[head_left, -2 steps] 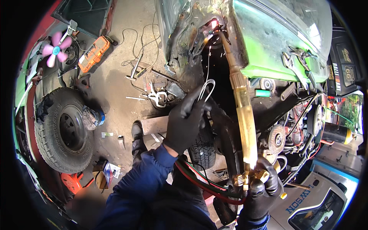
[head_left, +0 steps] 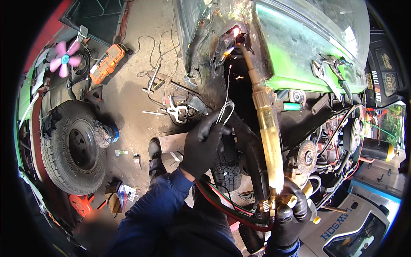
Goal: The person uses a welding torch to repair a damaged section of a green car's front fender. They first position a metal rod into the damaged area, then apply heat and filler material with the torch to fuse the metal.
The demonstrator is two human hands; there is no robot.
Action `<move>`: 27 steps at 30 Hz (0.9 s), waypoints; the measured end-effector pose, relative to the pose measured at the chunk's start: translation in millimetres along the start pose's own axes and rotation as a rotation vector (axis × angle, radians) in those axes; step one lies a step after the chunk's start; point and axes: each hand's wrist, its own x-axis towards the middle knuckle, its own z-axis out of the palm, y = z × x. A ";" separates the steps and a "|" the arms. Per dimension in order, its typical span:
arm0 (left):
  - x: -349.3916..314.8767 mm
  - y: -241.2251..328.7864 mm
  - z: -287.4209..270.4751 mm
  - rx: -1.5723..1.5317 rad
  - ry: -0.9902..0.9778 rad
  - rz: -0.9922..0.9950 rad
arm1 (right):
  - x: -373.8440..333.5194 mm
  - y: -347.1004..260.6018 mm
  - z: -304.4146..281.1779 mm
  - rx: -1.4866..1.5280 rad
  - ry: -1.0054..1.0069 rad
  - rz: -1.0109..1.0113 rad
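Right hand (head_left: 292,217), gloved, curls closed around the valve end of the torch (head_left: 272,158). Left hand (head_left: 200,150), farther forward, forearm slanting rightward, pinches the looped wire (head_left: 227,88). Torch tip stands near glowing metal (head_left: 236,32); wire tip apart.

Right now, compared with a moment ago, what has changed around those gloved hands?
The thin silvery wire in the black-gloved left hand has drawn back toward the person, its tip now farther from the glowing pinkish patch of metal. Nothing was let go: the black-gloved right hand still grips the long brass-coloured torch.
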 end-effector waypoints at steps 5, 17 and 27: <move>-72.8 -69.9 -71.8 0.103 0.164 -0.276 | -21.4 7.0 -44.1 0.088 -0.276 0.122; -194.2 -165.6 -273.0 0.293 0.604 -0.560 | -23.8 31.9 -17.5 0.464 -0.832 0.427; -135.6 -124.0 -247.2 0.684 0.264 -0.281 | -34.5 -7.9 0.6 0.362 -0.460 0.233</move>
